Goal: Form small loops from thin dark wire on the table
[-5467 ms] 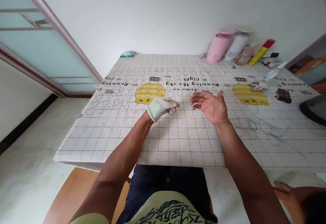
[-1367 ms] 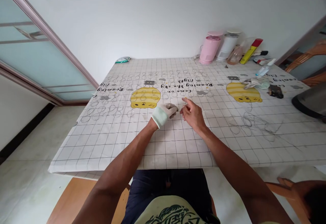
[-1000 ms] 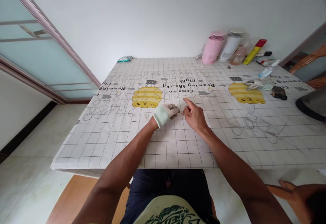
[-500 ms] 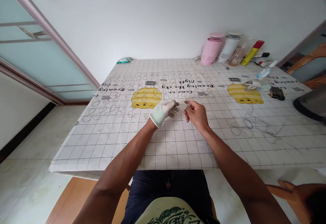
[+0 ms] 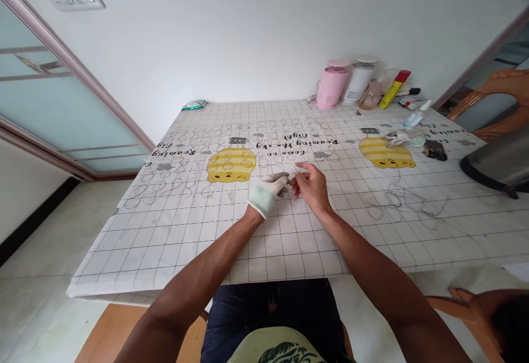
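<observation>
My left hand wears a whitish glove with a pale green cuff, its fingers pinched together above the table. Close against its fingertips is my bare right hand, thumb and fingers pinched and the index finger stretched out. A thin grey wire, barely visible, seems to run between the fingertips; most of it is hidden. Many figure-eight loops of thin wire lie in rows on the checked tablecloth, left of and beyond my hands. To the right sits a loose tangle of thin wire.
Right of my hands lie a crumpled glove and a small black box, with a metal kettle at the table's right side. Along the wall stand a pink cylinder, a white one, bottles and a yellow can. A green packet lies far left.
My hands have come together, from a small gap to fingertips nearly touching. The view has shifted slightly, and the loops and the tangle look unchanged.
</observation>
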Demonstrator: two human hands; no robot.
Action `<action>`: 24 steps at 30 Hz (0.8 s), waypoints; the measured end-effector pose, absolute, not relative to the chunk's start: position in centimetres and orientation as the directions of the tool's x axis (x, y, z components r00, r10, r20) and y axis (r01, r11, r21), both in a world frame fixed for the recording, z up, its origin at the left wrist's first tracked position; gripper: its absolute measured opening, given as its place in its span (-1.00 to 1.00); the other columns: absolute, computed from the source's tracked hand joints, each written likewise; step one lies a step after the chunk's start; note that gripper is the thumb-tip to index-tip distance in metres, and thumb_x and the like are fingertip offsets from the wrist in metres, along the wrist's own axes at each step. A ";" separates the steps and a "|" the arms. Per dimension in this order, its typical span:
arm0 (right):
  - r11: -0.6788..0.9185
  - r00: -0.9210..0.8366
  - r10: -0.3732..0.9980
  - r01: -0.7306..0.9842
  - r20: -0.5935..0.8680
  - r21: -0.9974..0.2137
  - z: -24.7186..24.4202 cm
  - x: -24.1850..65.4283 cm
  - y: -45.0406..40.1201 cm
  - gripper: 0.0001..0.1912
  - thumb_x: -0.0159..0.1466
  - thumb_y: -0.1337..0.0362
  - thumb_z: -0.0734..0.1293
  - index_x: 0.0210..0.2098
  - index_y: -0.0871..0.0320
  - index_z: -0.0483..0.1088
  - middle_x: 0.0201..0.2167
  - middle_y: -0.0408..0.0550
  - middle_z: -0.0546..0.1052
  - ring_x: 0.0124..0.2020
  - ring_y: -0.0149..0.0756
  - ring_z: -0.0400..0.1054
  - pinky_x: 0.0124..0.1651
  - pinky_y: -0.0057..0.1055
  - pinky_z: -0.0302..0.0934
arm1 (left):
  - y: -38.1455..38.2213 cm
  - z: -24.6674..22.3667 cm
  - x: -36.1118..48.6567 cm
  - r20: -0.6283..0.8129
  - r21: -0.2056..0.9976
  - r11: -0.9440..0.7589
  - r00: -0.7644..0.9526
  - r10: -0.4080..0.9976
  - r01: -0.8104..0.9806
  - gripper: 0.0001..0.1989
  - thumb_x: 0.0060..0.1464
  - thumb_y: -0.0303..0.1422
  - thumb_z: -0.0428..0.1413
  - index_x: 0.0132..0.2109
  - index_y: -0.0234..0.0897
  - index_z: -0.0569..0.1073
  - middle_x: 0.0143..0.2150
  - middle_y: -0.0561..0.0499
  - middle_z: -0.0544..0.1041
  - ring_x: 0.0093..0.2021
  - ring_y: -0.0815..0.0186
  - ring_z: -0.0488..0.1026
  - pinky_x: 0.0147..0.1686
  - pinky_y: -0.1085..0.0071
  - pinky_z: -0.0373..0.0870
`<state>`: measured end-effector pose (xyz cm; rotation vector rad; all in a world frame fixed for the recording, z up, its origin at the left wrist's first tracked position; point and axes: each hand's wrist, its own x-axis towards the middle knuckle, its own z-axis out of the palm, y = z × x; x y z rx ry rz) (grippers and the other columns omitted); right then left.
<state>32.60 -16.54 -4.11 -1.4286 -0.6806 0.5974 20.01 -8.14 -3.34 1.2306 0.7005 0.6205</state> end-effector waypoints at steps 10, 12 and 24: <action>-0.048 0.612 0.788 0.170 0.067 -0.984 -4.3 31.8 -16.6 -0.45 0.37 0.21 0.25 0.31 0.21 0.46 -0.48 -0.12 0.55 -0.64 -0.38 0.34 -0.64 -0.47 0.27 | -7.8 -3.2 20.7 -0.185 0.967 0.250 0.565 0.804 -0.039 -0.85 0.12 -0.45 0.22 -0.16 -0.35 0.64 -0.34 0.01 0.61 -0.45 0.44 0.46 -0.38 0.47 0.44; -0.060 0.611 0.789 0.184 0.066 -0.981 -4.4 31.9 -16.6 -0.45 0.38 0.21 0.24 0.31 0.20 0.49 -0.48 -0.11 0.55 -0.64 -0.37 0.33 -0.65 -0.46 0.26 | -7.9 -3.1 20.7 -0.198 0.967 0.256 0.568 0.799 -0.022 -0.88 0.12 -0.46 0.21 -0.20 -0.33 0.63 -0.37 0.03 0.59 -0.45 0.44 0.46 -0.39 0.48 0.43; -0.091 0.546 0.812 0.465 0.205 -0.880 -4.8 32.4 -17.1 -0.46 0.41 0.22 0.21 0.29 0.19 0.54 -0.45 -0.08 0.56 -0.57 -0.36 0.36 -0.49 -0.44 0.30 | -7.9 -2.5 20.4 -0.263 0.958 0.281 0.563 0.783 0.057 -0.90 0.16 -0.51 0.19 -0.22 -0.35 0.62 -0.38 0.01 0.60 -0.46 0.43 0.48 -0.41 0.48 0.45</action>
